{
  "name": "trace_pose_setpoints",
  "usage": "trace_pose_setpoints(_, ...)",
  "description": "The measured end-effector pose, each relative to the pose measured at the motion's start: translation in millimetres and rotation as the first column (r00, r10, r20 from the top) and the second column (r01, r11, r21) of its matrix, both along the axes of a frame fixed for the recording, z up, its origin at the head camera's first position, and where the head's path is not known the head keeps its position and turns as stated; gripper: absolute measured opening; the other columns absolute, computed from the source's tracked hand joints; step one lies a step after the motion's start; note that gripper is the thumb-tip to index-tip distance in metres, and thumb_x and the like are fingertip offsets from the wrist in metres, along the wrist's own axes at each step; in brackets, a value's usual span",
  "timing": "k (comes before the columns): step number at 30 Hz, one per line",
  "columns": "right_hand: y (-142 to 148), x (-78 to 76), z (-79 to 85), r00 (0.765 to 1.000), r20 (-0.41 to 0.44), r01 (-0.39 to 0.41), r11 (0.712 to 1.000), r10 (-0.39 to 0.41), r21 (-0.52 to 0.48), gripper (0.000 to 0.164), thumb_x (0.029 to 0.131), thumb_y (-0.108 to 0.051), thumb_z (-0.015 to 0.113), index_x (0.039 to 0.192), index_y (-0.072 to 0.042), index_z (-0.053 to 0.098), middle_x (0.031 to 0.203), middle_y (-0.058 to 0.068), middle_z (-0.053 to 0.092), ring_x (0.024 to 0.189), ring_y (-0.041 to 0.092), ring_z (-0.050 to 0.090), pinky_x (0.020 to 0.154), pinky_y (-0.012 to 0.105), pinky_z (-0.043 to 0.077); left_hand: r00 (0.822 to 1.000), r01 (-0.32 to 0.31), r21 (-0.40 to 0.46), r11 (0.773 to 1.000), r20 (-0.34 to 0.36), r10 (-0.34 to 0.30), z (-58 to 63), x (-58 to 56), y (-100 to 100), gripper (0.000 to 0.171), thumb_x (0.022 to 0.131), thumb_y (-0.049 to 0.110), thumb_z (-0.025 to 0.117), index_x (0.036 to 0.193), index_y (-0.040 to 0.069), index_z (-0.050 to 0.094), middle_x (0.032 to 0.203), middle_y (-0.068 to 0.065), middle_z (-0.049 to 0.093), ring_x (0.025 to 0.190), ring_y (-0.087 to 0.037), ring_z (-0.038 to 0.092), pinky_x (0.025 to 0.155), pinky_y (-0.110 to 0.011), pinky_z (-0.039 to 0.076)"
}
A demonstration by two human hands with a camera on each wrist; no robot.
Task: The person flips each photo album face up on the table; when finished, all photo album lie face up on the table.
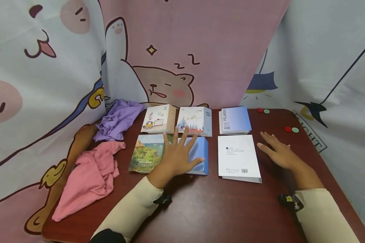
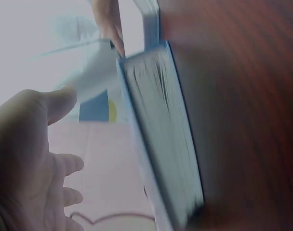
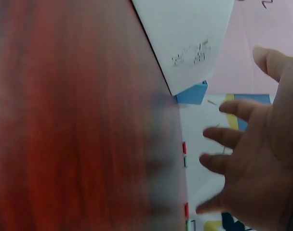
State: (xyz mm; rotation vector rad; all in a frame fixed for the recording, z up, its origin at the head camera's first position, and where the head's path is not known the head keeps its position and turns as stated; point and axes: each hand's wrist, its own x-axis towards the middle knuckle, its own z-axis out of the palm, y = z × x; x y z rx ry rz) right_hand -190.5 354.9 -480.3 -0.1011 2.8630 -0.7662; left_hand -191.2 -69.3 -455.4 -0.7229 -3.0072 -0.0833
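Note:
My left hand (image 1: pixel 176 157) hovers with spread fingers over a blue album (image 1: pixel 199 155), hiding much of its cover. Beside that album lies a photo album with a garden picture (image 1: pixel 146 157). In the left wrist view, the page edges of a thick album (image 2: pixel 158 130) show past the thumb. To the right, a white album (image 1: pixel 238 155) lies cover up, its lower edge slightly raised. My right hand (image 1: pixel 278 153) is held out just right of it, fingers extended, holding nothing; the right wrist view shows its palm.
Behind stand a cream album (image 1: pixel 158 118), a tent-print album (image 1: pixel 192 119) and a blue "POLAROID" album (image 1: pixel 237 119). Purple cloth (image 1: pixel 120 118) and pink cloth (image 1: pixel 92 172) lie crumpled at left. Red discs (image 1: pixel 288 129) and green discs (image 1: pixel 295 130) lie at right. Printed curtains surround the table (image 1: pixel 219 216).

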Motion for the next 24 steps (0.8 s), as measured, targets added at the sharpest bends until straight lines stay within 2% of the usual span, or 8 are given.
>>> trace_pose_setpoints(2, 1, -2.2, -0.8, 1.0, 0.015, -0.019, 0.999, 0.02, -0.04, 0.085, 0.113, -0.059, 0.044, 0.176, -0.011, 0.014, 0.179, 0.032, 0.014, 0.166, 0.06, 0.004, 0.118, 0.093, 0.002, 0.999, 0.032, 0.006, 0.999, 0.003, -0.032, -0.1, 2.5, 12, 0.098, 0.099, 0.088, 0.04, 0.177, 0.035, 0.016, 0.187, -0.008, 0.004, 0.171, -0.048, -0.004, 0.126, -0.086, 0.002)
trace_pose_setpoints(6, 5, -7.2, -5.2, 0.998, 0.029, -0.047, 0.994, 0.05, -0.096, 0.086, 0.111, -0.056, 0.053, 0.176, -0.014, 0.017, 0.177, 0.036, 0.016, 0.165, 0.061, 0.007, 0.119, 0.091, 0.011, 0.995, 0.097, 0.017, 0.995, 0.011, -0.097, -0.7, 8.0, 36, 0.096, 0.1, 0.085, 0.044, 0.177, 0.035, 0.017, 0.187, -0.007, 0.01, 0.171, -0.048, 0.005, 0.127, -0.085, 0.006)
trace_pose_setpoints(11, 12, -13.2, -11.6, 0.996, 0.026, -0.078, 0.984, 0.083, -0.163, 0.084, 0.11, -0.049, 0.059, 0.176, -0.016, 0.019, 0.176, 0.038, 0.014, 0.163, 0.064, 0.01, 0.118, 0.091, 0.013, 0.988, 0.154, -0.007, 0.988, -0.002, -0.154, -3.3, 14.8, 62, 0.095, 0.1, 0.082, 0.048, 0.176, 0.032, 0.023, 0.185, -0.008, 0.019, 0.171, -0.046, 0.015, 0.128, -0.081, 0.015)
trace_pose_setpoints(17, 19, -18.6, -20.2, 0.993, -0.041, -0.116, 0.958, 0.109, -0.263, 0.075, 0.111, -0.034, 0.062, 0.174, -0.011, 0.029, 0.176, 0.037, 0.019, 0.164, 0.063, 0.012, 0.12, 0.09, 0.012, 0.976, 0.216, -0.073, 0.974, -0.004, -0.217, -6.3, 25.6, 91, 0.092, 0.099, 0.086, 0.044, 0.174, 0.035, 0.029, 0.184, -0.006, 0.023, 0.171, -0.043, 0.019, 0.13, -0.074, 0.026)
trace_pose_setpoints(20, 19, -20.0, -24.7, 0.992, -0.073, -0.122, 0.945, 0.105, -0.304, 0.07, 0.111, -0.031, 0.063, 0.171, -0.01, 0.035, 0.176, 0.034, 0.026, 0.163, 0.062, 0.017, 0.12, 0.089, 0.015, 0.972, 0.233, -0.113, 0.966, -0.003, -0.235, -7.3, 28.9, 105, 0.091, 0.099, 0.088, 0.042, 0.174, 0.037, 0.03, 0.184, -0.004, 0.024, 0.17, -0.041, 0.024, 0.129, -0.07, 0.031)
trace_pose_setpoints(24, 19, -20.8, -29.5, 0.992, -0.098, -0.113, 0.938, 0.085, -0.328, 0.067, 0.111, -0.032, 0.063, 0.17, -0.011, 0.04, 0.175, 0.03, 0.032, 0.162, 0.061, 0.022, 0.121, 0.089, 0.016, 0.971, 0.238, -0.115, 0.964, 0.031, -0.236, -7.7, 31.1, 122, 0.089, 0.099, 0.086, 0.043, 0.174, 0.04, 0.028, 0.185, -0.001, 0.022, 0.17, -0.038, 0.025, 0.13, -0.064, 0.034)
